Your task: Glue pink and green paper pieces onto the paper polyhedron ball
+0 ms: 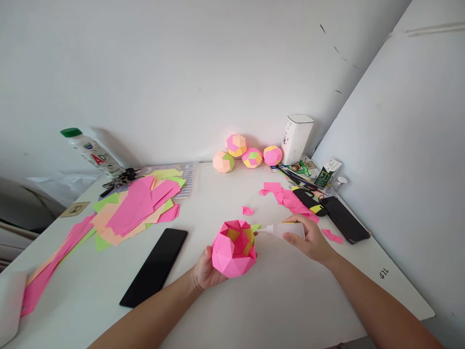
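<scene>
My left hand [208,271] holds a pink faceted paper ball [234,254] from its left side and below. The ball's top is open, with yellow and pink folds inside and a green flap [255,227] at its right edge. In my right hand [308,238] is a white glue bottle [286,230], lying nearly level, its thin nozzle pointing left at the green flap. Whether the nozzle touches the flap I cannot tell. A small folded pink piece [247,210] lies on the table just behind the ball.
Several paper balls [252,158] sit by the wall beside a white container [297,139]. Paper sheets [134,206] are piled at left, near a black phone [156,266]. Pink pieces [290,199], a cutter [308,200] and another phone [344,219] lie at right.
</scene>
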Demonstrator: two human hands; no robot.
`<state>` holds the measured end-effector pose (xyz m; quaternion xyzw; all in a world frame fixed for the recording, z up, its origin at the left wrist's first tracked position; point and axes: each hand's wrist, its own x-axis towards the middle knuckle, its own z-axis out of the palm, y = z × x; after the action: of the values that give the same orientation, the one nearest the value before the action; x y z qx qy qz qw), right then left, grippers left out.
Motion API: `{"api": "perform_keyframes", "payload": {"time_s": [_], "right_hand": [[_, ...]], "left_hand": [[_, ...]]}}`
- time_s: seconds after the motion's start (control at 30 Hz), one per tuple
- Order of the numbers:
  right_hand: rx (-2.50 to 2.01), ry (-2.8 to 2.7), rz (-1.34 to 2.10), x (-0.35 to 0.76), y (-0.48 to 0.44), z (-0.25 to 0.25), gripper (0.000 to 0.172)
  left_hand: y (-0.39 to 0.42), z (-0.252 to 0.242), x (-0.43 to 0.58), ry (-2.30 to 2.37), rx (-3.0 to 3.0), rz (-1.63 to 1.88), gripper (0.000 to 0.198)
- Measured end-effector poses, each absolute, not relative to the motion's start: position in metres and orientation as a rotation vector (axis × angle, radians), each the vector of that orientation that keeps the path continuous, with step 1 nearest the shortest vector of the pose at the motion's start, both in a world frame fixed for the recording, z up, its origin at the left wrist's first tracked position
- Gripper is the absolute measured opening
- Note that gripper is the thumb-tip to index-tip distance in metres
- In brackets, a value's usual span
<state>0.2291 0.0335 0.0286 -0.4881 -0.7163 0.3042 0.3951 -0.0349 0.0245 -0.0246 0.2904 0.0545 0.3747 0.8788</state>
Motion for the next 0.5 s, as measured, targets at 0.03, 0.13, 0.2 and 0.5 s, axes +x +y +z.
{"api": "perform_keyframes", "payload": {"time_s": [0.03,0.13,0.2,0.5], "right_hand": [[-1.253,-1.787,0.794,0.2303,0.0344,0.0290,0.030],[-1.302,-1.715,0.848,0.2341,0.0366,0.0296,0.028],[-1.328,-1.686,0.872,0.2356,0.0374,0.0295,0.027],[-1.387,-1.682,0.917,0.2326,0.0370,0.0319,0.026]], "left_hand": [[0.0249,-0.0245,-0.0347,0.103,0.607,0.778,0.086],[0.0258,-0.0249,-0.0344,0.095,0.616,0.782,0.087],[0.0261,-0.0253,-0.0346,0.098,0.621,0.780,0.088],[0.0263,-0.0251,-0.0351,0.082,0.608,0.770,0.086]]}}
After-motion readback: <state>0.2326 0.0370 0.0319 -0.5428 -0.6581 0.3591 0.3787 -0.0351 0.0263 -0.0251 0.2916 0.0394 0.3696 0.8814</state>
